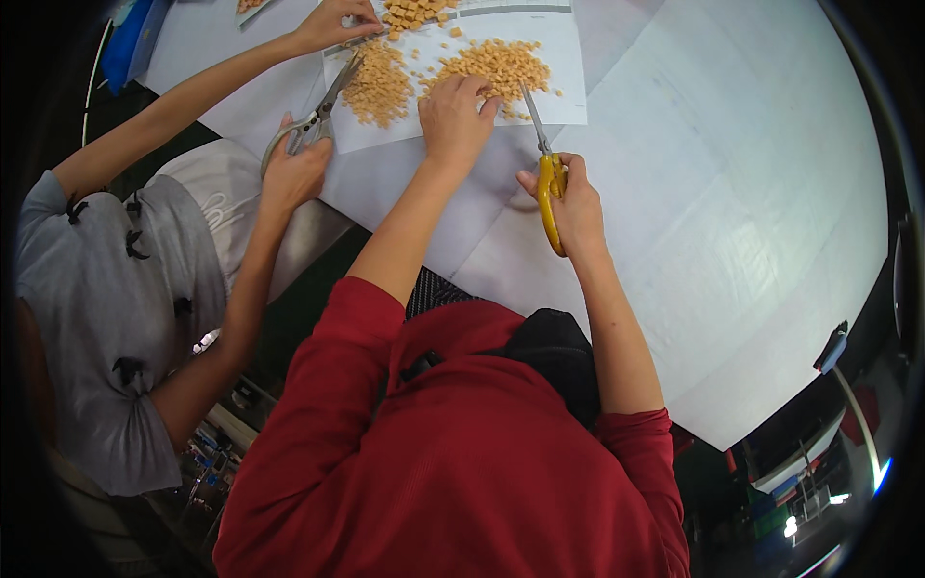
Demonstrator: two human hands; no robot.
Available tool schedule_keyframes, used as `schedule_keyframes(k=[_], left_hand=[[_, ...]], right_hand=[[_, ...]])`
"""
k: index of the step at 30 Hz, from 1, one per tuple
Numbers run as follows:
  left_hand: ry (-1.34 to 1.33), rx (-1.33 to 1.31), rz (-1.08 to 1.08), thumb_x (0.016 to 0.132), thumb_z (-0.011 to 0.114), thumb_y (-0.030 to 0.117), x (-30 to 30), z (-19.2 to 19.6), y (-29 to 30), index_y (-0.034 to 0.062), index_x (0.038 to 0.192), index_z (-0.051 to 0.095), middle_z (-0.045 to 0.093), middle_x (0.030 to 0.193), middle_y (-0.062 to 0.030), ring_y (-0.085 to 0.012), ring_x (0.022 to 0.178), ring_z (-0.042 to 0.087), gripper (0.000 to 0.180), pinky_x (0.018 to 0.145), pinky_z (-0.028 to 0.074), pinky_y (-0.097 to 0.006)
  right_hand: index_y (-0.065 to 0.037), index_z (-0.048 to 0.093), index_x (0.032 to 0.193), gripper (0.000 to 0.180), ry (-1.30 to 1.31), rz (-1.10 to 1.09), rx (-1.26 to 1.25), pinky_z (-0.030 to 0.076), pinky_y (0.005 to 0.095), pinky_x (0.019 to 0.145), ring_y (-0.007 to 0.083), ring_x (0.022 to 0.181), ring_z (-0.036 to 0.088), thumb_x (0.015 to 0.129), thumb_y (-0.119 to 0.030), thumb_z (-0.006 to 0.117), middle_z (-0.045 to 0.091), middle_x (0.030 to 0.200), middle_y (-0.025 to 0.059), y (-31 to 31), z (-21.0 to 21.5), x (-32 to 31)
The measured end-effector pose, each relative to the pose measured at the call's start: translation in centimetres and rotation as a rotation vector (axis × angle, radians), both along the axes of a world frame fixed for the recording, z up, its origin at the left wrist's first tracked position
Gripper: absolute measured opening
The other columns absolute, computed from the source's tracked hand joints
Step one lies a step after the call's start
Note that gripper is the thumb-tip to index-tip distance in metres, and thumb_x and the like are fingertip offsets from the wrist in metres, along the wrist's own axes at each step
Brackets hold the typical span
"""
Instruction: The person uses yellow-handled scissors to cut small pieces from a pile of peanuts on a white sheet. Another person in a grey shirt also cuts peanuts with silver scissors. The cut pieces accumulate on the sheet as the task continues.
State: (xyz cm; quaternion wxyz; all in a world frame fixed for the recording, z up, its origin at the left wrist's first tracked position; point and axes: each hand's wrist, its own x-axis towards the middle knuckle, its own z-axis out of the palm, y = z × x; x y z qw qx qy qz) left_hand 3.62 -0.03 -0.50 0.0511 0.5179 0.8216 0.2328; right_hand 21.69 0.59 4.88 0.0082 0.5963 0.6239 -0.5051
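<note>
My left hand [458,120] lies at the near edge of a pile of small tan pieces [496,65]. Its fingers are bent and drawn together; whatever they may hold is hidden. In my right hand [576,207] is a pair of scissors [551,188] with yellow handles, wrapped by my fingers. The slim blades point away from me, with the tip just right of the pile. A white sheet [568,108] lies under the pieces.
To my left, a co-worker's hand [301,173] holds other scissors [328,104] beside a second tan pile [378,91]. The co-worker's other hand [332,24] is near larger tan cubes [414,13]. The white table [752,212] extends right; a blue bin [135,43] stands far left.
</note>
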Motion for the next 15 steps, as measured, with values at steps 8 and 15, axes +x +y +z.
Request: schedule_keyframes(k=[8,15], left_hand=[[-0.264,-0.091,0.099,0.077,0.071,0.024,-0.6,0.1,1.1,0.0109,0.088,0.070,0.068,0.086,-0.0044,-0.0220,0.075,0.062,0.017,0.066,0.049,-0.035],[-0.076,-0.030,0.030,0.077,0.072,0.023,-0.6,-0.3,0.5,0.0107,0.089,0.071,0.068,0.085,-0.0044,-0.0218,0.072,0.062,0.018,0.066,0.049,-0.035]], right_hand=[[0.000,0.047,0.119,0.069,0.043,0.001,0.023,0.050,0.0363,0.075,0.0300,0.084,0.065,0.079,-0.051,0.071,0.066,0.092,0.0187,0.2,-0.1,-0.1],[0.000,0.047,0.119,0.069,0.048,0.004,0.020,0.050,0.0370,0.075,0.0306,0.084,0.065,0.078,-0.050,0.072,0.066,0.091,0.0188,0.2,-0.1,-0.3]])
